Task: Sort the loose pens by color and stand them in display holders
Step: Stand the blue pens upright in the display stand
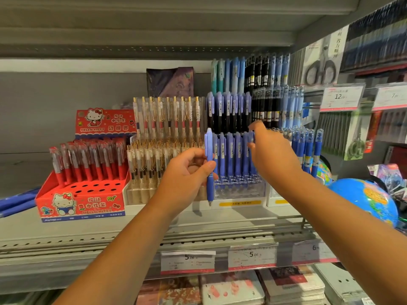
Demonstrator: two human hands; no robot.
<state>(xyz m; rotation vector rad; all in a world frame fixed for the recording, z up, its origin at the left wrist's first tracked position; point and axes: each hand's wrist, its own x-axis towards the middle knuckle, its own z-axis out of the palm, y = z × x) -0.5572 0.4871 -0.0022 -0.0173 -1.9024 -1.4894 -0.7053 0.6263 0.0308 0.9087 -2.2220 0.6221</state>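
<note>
Pen: I see one blue pen (209,148) held upright, with its clicker at 12 o'clock and its tip at 6 o'clock, clear of the shelf (110,227).
Pen location: it is in front of the left end of the row of blue pens (231,155). Its tip hangs level with the front face of the clear holder (240,192).
Long axis: vertical and parallel to the standing pens, so I judge that no turning is needed.
Left hand: the left hand (187,172) grasps the pen at mid-barrel, thumb and fingers curled round it.
Holder: it lies at 3 o'clock from the pen tip, just beside it. Open holes show in its front rows.
Right hand: the right hand (273,157) is at 3 o'clock from the pen, at the right end of the row. Thumb and forefinger pinch the top of the last pen there.
Nearer hand: the left, since it already carries the pen.
Coming move: I judge that the tip must rise above the holder's top plate, shift toward 2 o'clock, then drop into a free hole.
Surroundings: a red box (81,203) of red pens is at 9 o'clock and a globe (370,199) at 4 o'clock.
</note>
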